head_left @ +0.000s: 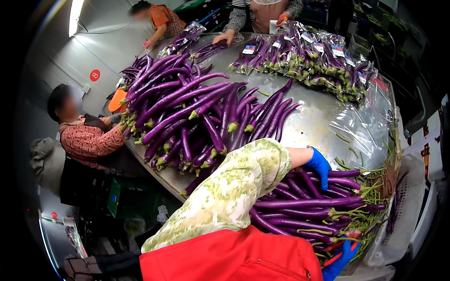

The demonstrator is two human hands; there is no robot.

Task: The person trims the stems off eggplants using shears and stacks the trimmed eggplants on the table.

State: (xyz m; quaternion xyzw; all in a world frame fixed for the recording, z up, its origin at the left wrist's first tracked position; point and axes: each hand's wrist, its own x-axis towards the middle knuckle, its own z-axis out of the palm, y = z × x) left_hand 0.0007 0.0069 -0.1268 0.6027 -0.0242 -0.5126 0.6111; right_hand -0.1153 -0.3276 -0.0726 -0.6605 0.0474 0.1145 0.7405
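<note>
My left hand (319,166), in a blue glove, lies over the near pile of eggplants (307,203), its visible fingers stretched down across them. The palm side is hidden. In the lower right, my right hand (343,259), also gloved in blue, is closed on red-handled scissors (333,258). Their blades are hard to make out among the green stem ends. Eggplants lie beside that hand, with their stems toward the right. Loose green stem trimmings (372,199) are strewn around the stem ends.
A large heap of eggplants (187,112) covers the left part of the metal table (314,124). Bagged, labelled eggplants (304,56) are stacked at the back right. Clear plastic bags (363,129) lie at the right edge. Several co-workers (91,138) stand around the table.
</note>
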